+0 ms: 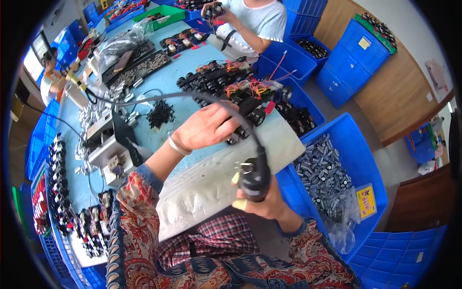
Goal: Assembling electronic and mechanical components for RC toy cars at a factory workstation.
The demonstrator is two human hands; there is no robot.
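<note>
My right hand [264,204] is wrapped round a black corded electric screwdriver [255,180], held over my lap near the table's front edge. Pale yellow covers sit on some of its fingers. The thick black cord [192,95] arches from the tool over my left wrist and away to the left. My left hand [204,127], with a pale bangle at the wrist, reaches forward with curled fingers on a black wheeled assembly [252,115] at the table's right side. The fingertips are partly hidden. More black assemblies with orange and red wires [216,77] lie just beyond.
A pale sheet [202,192] covers the table's front edge. Small black parts [160,113] lie in a pile, left of them a metal fixture [110,154]. At right, a blue bin [368,164] holds metal cylinders [322,168]. Across the table, a co-worker [260,24] handles a black assembly.
</note>
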